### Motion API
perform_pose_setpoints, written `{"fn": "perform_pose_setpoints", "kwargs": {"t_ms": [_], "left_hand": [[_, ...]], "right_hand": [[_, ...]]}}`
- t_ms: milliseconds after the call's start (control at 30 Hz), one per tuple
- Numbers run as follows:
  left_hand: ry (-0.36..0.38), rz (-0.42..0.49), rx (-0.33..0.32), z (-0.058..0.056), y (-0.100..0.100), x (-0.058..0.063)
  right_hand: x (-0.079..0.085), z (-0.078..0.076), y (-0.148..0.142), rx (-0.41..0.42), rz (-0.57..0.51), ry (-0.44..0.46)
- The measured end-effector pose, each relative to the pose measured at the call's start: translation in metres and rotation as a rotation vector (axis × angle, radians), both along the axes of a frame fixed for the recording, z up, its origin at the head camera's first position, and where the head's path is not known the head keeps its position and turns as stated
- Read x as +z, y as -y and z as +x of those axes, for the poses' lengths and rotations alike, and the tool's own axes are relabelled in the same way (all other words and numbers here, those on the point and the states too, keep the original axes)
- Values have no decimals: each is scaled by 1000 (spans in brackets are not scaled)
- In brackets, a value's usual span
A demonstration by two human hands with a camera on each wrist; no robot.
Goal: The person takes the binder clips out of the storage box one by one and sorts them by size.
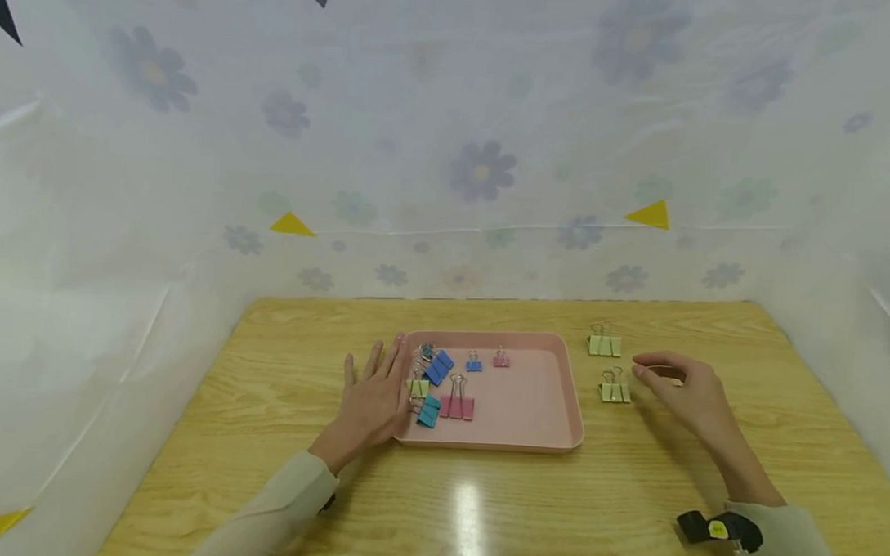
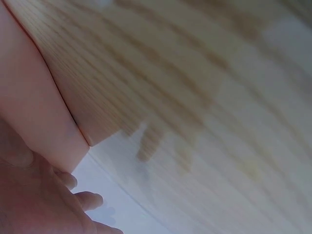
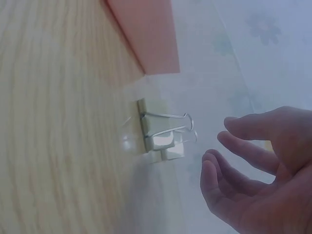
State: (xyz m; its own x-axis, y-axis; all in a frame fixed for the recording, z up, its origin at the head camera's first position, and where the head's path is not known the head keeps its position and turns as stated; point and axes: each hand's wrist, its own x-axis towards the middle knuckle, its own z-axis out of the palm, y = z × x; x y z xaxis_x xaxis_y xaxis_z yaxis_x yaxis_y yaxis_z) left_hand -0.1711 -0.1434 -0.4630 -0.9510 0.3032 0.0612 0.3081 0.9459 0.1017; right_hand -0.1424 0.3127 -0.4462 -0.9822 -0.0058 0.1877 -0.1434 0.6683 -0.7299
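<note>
My left hand (image 1: 373,402) lies along the left side of a pink tray (image 1: 528,428), fingers straight and touching its rim. Inside the tray, mostly on the left, are binder clips: a large pink clip (image 1: 458,407), a teal clip (image 1: 429,411), a blue clip (image 1: 438,368), a small blue clip (image 1: 474,366) and a small pink clip (image 1: 502,362) among them. To the tray's right, my right hand (image 1: 687,393) hovers with thumb and fingers apart and nothing between them. Close by its fingertips stands a pale yellow binder clip (image 3: 157,127), and behind that a second yellow clip (image 1: 604,346).
The wooden table (image 1: 276,485) reaches back to a flowered white sheet (image 1: 483,247), which also closes in both sides. Yellow triangles (image 1: 649,215) hang on the sheet. A black strap (image 1: 719,529) is around the right wrist.
</note>
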Motion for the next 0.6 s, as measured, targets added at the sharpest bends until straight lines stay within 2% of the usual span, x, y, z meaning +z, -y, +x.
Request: {"fn": "perform_pose_setpoints", "kwargs": {"t_ms": [300, 600], "left_hand": [[2, -5, 10, 0, 1, -2], [-5, 8, -10, -1, 0, -1]], "right_hand": [[11, 5, 18, 76, -89, -79], [9, 4, 42, 171, -146, -94]]}}
